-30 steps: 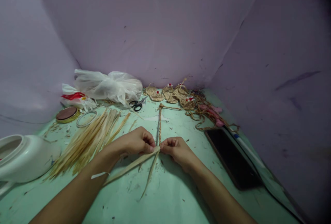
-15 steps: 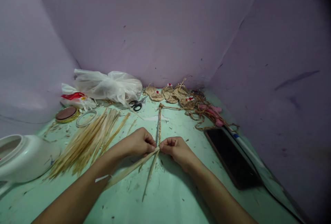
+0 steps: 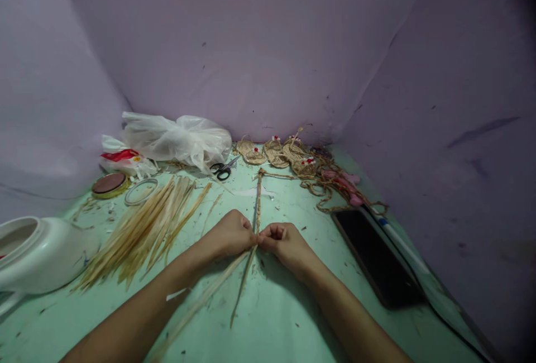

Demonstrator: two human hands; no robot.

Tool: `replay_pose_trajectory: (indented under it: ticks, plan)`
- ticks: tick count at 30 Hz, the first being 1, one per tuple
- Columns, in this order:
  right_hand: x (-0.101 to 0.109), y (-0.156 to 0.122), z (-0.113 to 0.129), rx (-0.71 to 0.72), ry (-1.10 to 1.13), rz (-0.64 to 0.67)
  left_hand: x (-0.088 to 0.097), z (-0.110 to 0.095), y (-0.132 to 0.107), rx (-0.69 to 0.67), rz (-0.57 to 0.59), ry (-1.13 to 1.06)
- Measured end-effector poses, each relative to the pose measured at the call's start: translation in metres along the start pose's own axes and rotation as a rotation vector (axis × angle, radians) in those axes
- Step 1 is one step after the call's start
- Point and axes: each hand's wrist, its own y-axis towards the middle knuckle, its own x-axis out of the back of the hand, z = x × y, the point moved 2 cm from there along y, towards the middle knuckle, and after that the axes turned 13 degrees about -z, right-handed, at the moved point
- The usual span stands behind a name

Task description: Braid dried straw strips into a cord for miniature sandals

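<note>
A braided cord of dry fibre (image 3: 259, 201) runs toward me from a knot at the back of the table. At its near end my left hand (image 3: 238, 233) and my right hand (image 3: 280, 242) meet, both closed, with fingertips pinching the fibre strands. Loose strand ends (image 3: 244, 285) trail from under the fingers toward me; a paler, wider strand (image 3: 205, 294) slants down to the left below my left forearm. The fingers hide the exact crossing of the strands.
Left of my hands lies a bundle of dry fibre strips (image 3: 142, 229), beside a white pot (image 3: 54, 251). Scissors (image 3: 221, 170) and a plastic bag (image 3: 184, 139) sit behind. Small woven slippers (image 3: 274, 154) and tangled cord (image 3: 326, 192) are at back right, a phone (image 3: 377, 259) nearer.
My left hand has moved slightly right and closed in against my right fingertips. The pale strand now hangs lower, reaching farther toward the bottom edge.
</note>
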Motion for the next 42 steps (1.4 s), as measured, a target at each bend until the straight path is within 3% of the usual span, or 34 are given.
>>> replay_pose_trajectory:
  ticks: [5,9,18,25,33,37,42]
  plan:
    - [0.002,0.0,0.001,-0.001,-0.008,-0.012,-0.006,-0.001,-0.004,0.233,0.096,-0.215]
    - [0.005,-0.002,0.004,-0.043,-0.036,0.0,-0.009,-0.004,-0.007,0.297,0.144,-0.459]
    - [0.004,-0.002,0.006,-0.061,-0.012,-0.027,-0.004,0.002,-0.005,0.19,0.109,-0.254]
    - [0.005,-0.004,0.005,-0.105,0.018,0.024,-0.012,-0.002,-0.009,0.228,0.276,-0.458]
    - [0.011,-0.003,0.007,-0.122,0.055,0.162,-0.009,0.002,-0.004,0.098,0.088,-0.272]
    - [0.013,-0.001,0.005,-0.104,0.035,0.16,-0.008,0.004,-0.001,0.027,0.043,-0.252]
    - [0.011,0.0,0.007,-0.056,-0.001,0.121,-0.004,0.002,-0.002,0.007,0.132,-0.319]
